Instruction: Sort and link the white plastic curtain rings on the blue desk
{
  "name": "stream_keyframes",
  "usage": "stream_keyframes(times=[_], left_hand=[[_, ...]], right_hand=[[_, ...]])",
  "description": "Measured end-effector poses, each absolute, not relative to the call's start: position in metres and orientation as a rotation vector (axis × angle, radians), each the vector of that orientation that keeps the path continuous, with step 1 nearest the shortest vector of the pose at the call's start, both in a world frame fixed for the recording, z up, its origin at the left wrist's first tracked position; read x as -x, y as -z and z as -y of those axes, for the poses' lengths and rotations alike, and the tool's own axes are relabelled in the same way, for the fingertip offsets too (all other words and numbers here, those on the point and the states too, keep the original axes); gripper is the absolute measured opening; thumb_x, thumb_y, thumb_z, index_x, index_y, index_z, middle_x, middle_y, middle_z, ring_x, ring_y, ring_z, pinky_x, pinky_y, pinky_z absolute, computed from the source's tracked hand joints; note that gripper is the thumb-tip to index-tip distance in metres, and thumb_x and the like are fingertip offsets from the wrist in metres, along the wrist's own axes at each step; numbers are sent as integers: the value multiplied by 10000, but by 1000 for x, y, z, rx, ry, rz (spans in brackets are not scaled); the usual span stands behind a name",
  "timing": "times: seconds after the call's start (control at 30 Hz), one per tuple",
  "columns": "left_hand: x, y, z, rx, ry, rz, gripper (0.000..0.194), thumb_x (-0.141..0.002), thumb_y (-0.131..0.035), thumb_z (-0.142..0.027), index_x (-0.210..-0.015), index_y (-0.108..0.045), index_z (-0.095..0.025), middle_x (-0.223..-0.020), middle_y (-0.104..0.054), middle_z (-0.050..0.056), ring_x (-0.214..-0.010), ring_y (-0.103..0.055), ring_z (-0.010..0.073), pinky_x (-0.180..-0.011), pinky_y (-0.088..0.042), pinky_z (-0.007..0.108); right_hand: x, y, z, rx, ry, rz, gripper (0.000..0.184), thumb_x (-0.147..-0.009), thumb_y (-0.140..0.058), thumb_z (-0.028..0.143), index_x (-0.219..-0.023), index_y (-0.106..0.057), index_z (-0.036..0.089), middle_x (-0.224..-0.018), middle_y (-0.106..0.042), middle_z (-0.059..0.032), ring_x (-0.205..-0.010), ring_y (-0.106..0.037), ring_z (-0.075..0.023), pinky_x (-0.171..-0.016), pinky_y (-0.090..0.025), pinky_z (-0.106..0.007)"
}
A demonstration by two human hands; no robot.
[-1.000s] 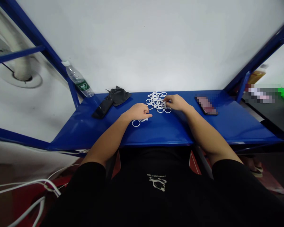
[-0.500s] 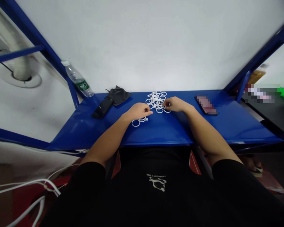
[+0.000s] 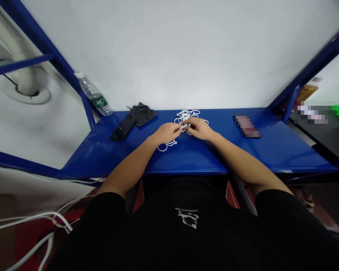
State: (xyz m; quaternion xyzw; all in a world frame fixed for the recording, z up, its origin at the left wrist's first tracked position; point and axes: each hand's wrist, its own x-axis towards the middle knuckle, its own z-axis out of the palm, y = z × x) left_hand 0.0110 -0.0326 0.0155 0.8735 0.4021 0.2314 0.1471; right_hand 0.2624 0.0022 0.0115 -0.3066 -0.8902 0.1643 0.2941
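Two hands (image 3: 168,133) (image 3: 201,129) pinch a white ring (image 3: 183,127), the bottle label (image 3: 99,101) illegible.

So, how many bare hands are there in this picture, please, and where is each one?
2: the left hand and the right hand, close together at the near side of the pile of white rings. No other hand shows.

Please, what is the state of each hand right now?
Left hand: closed, pinching a white ring.
Right hand: curled close to it; grip cannot be told.
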Motion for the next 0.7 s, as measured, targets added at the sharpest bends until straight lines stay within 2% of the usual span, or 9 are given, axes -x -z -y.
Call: stream_keyframes(times=[0.13,0.37,0.57,0.7], left_hand=[[-11,-15,31,-2529,-664,-1173,288,-1125,-566,-285,-861,-670,-232,-831,-700,36,-791,-641,209,-771,-454,357],[-9,-11,29,-2551,-680,-1169,314,-1131,-559,-287,-830,-633,-234,-834,-694,44,-792,-630,211,-768,-451,366],[-9,-8,26,-2569,-688,-1138,289,-1120,-585,-274,-842,-649,-226,-839,-702,41,-810,-646,207,-777,-462,355],[-11,-5,26,-2627,-707,-1055,244,-1113,-622,-280,-888,-694,-221,-937,-741,58,-907,-693,217,-827,-513,352]], right_hand=[[-267,-11,-6,777,-438,2421,411,-1031,-526,315,-1285,-836,221,-1165,-822,-113,-1043,-724,-270,-992,-549,-418],[-268,-9,-8,764,-473,2435,406,-1036,-536,323,-1285,-834,204,-1183,-848,-120,-1051,-747,-274,-982,-555,-411],[-267,-2,-14,689,-392,2437,360,-1012,-514,310,-1152,-820,181,-1062,-845,-120,-938,-732,-266,-897,-547,-393],[-266,2,-18,637,-411,2429,312,-960,-521,282,-1008,-817,198,-969,-840,-92,-872,-727,-248,-855,-547,-382]])
